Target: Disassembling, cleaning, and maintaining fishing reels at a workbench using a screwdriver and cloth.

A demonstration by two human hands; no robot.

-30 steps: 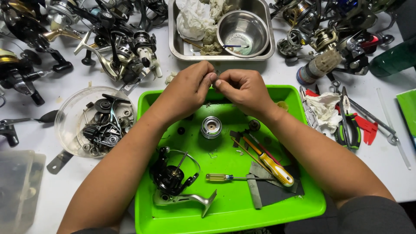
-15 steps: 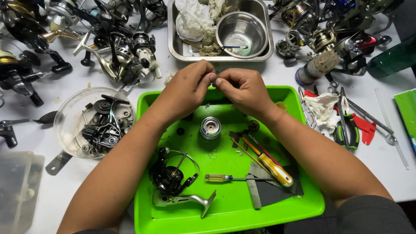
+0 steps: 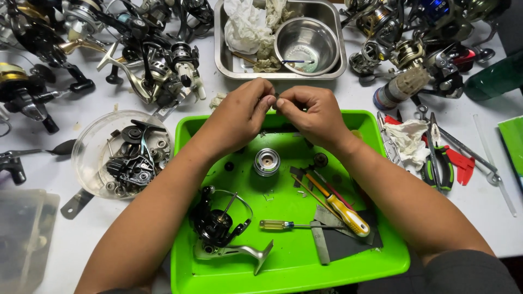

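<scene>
Reel stripped down, small part pinched over the tray

Parts lay spread about the green tray (image 3: 185, 261), and the work looked, by judgement, somewhere in the middle. Left of the tray stood a clear round tub (image 3: 87, 163) of dark loose pieces. Inside the tray, toward its near left corner, lay a black reel body (image 3: 218, 226) with its silver foot, spool off. The bare silver spool (image 3: 267, 161) stood upright near the tray's centre, and two yellow-handled screwdrivers (image 3: 340, 209) lay to its right, so reassembly seemed not yet done.

Over the tray's far edge the left hand (image 3: 239, 117) and the right hand (image 3: 313, 117) met, fingertips of both clenched on a tiny part (image 3: 276, 98), too small to identify.

As for packaging, a grey cylindrical container (image 3: 397, 90) lay beyond the tray's far right corner, its label unreadable. A green flat packet (image 3: 513, 141) showed at the table's edge, well right of the tray.
</scene>
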